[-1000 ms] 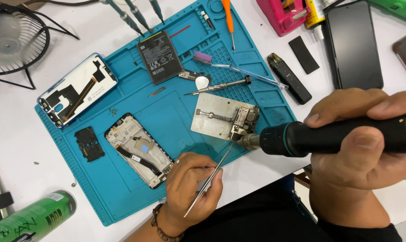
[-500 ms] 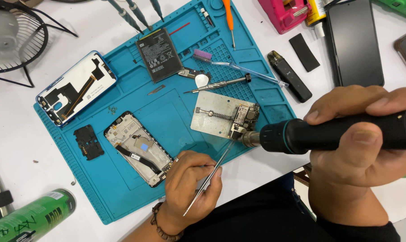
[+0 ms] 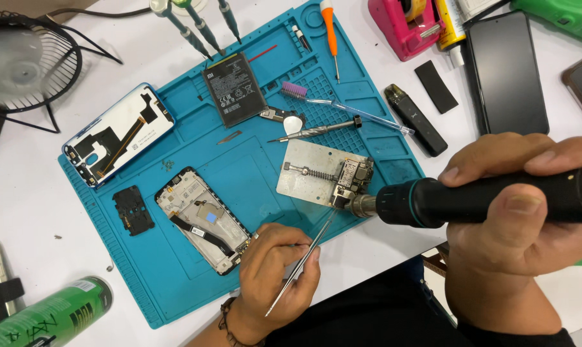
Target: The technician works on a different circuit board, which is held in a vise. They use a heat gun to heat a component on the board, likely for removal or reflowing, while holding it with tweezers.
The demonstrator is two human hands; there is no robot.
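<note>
I see the blue work mat (image 3: 252, 167) spread across the white table (image 3: 34, 212), and I place everything else by it. Off the mat's right edge, my right hand (image 3: 522, 218) is wrapped fully around the black hot-air handle (image 3: 483, 202), thumb on top, its metal nozzle reaching back over the mat's right side. At the mat's near edge, my left hand (image 3: 275, 276) is curled shut, pinching the steel tweezers (image 3: 300, 263), whose tips slant up toward the nozzle. On the mat's left half lies the opened phone frame (image 3: 204, 218), screen side down, with the white back cover (image 3: 117, 132) overhanging the mat's upper left corner. Near the mat's top sits the black battery (image 3: 234, 88). Right of the mat's middle rests the metal holder plate (image 3: 316, 173), and clamped at its right end is the small circuit board (image 3: 350, 178), just beside the nozzle and the tweezer tips.
</note>
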